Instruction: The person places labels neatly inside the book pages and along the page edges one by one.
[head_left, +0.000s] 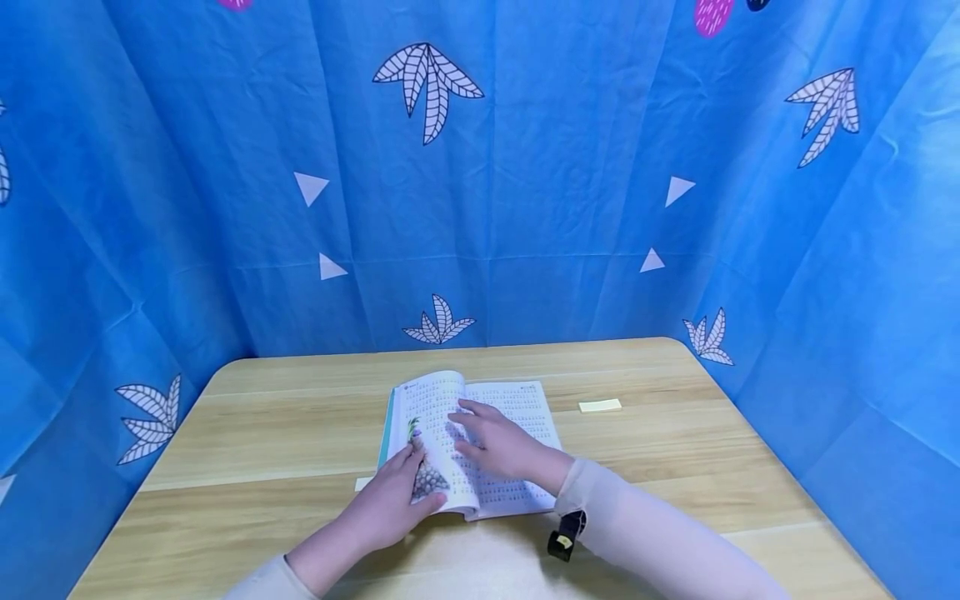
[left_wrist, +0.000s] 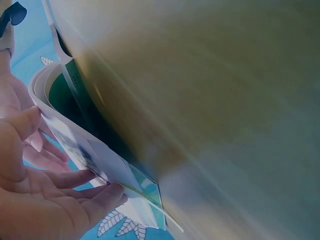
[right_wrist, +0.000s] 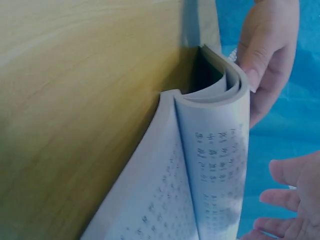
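An open book (head_left: 521,408) with printed text lies on the table, its left-hand pages bulging up near the spine. My left hand (head_left: 386,500) rests on the lower part of the left page, over a picture of grey pebbles; its thumb and fingers are spread against the paper in the left wrist view. Over the middle of the book hovers my right hand (head_left: 498,442), fingers extended and apart. In the right wrist view this right hand (right_wrist: 295,195) is beside the curved pages (right_wrist: 215,150), with a gap between fingertips and paper.
A pale yellow paper slip (head_left: 600,406) lies on the wooden table (head_left: 675,450) right of the book. Another pale slip (head_left: 363,483) shows at the book's left edge. A blue patterned curtain (head_left: 525,208) surrounds the table. A black strapped device (head_left: 566,536) is on my right wrist.
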